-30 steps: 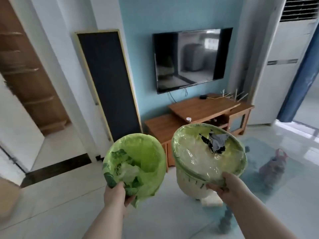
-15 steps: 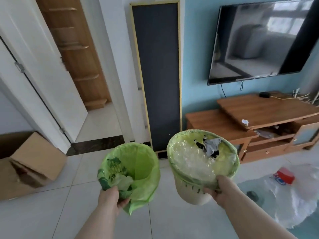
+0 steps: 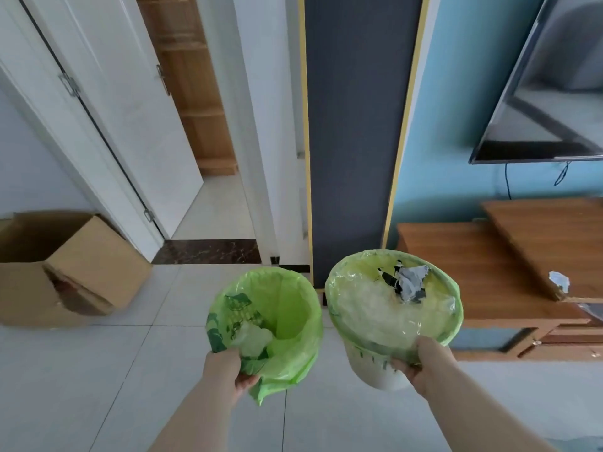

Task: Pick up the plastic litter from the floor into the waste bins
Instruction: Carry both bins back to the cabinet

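I hold two waste bins in the air over the tiled floor, both lined with green bags. My left hand (image 3: 228,370) grips the near rim of the left bin (image 3: 287,308), which holds a little clear plastic and a green-printed wrapper. My right hand (image 3: 427,363) grips the near rim of the right bin (image 3: 368,363), a white bin. It is nearly full of clear plastic film (image 3: 375,308), with a grey-and-black scrap (image 3: 408,282) on top. No litter shows on the floor in this view.
An open cardboard box (image 3: 75,272) lies on its side at the left. A white door (image 3: 130,119) stands open onto a doorway. A tall dark panel (image 3: 355,125) leans on the wall ahead. A wooden TV stand (image 3: 489,272) and a wall TV (image 3: 554,93) are on the right.
My view has swung left and closer to the wall: the TV and stand slid right, and the box and doorway came into view. Both hands keep hold of the bins.
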